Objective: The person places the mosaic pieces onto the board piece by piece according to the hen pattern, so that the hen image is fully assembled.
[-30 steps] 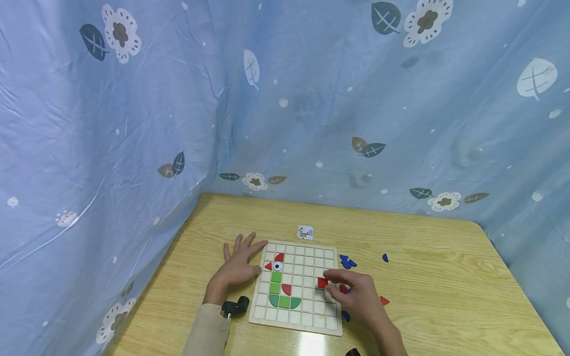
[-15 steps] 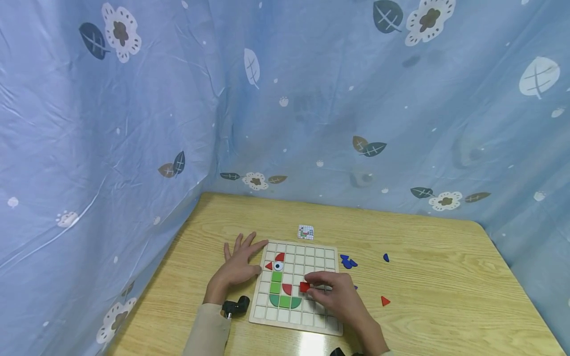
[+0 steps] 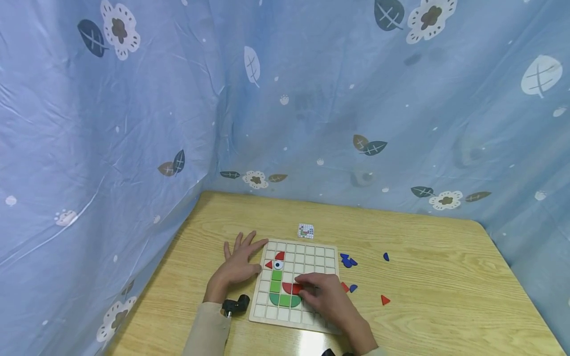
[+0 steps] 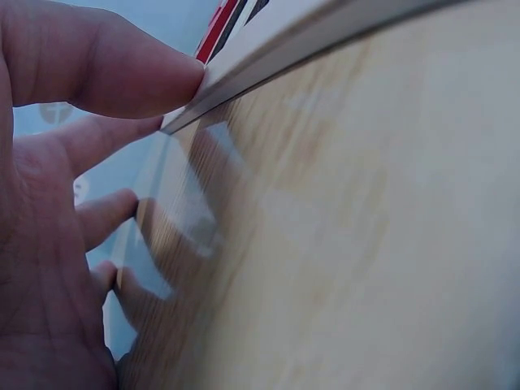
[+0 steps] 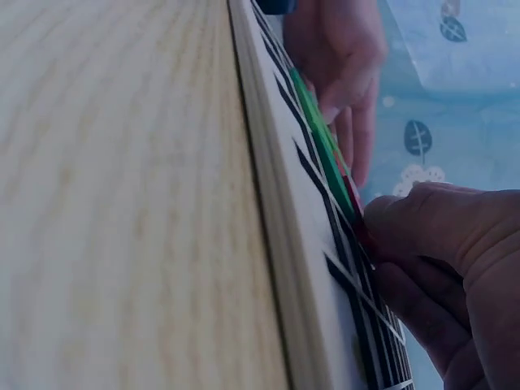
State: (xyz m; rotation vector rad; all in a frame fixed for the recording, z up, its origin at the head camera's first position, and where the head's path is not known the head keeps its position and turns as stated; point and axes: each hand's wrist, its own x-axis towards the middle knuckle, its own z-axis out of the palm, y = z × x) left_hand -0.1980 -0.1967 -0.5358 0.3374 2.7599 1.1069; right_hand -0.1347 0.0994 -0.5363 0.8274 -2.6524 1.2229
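Observation:
A pale gridded board (image 3: 272, 313) lies on the table. My right hand (image 3: 328, 296) pinches a red square tile (image 3: 297, 289) between thumb and fingers, low on the grid. The tile sits just right of a red quarter-round tile (image 3: 287, 287) and above the green tiles (image 3: 285, 300); its far edge is hidden by my fingers. Along the board's left side my left hand (image 3: 238, 267) is spread, thumb and index fingertip touching the edge, as the left wrist view also shows with the thumb (image 4: 138, 69). An eye tile (image 3: 278, 265) has red tiles beside and above it.
Behind the board lies a small picture card (image 3: 306, 231). Several blue pieces (image 3: 347, 262) are clustered to its right, with a lone blue half-round (image 3: 386, 257) and a red triangle (image 3: 385, 300) farther out. A patterned blue curtain (image 3: 311, 123) surrounds the table.
My right hand has carried the red square tile leftward across the board, from its right side to beside the red quarter-round tile. My left hand has stayed at the board's edge.

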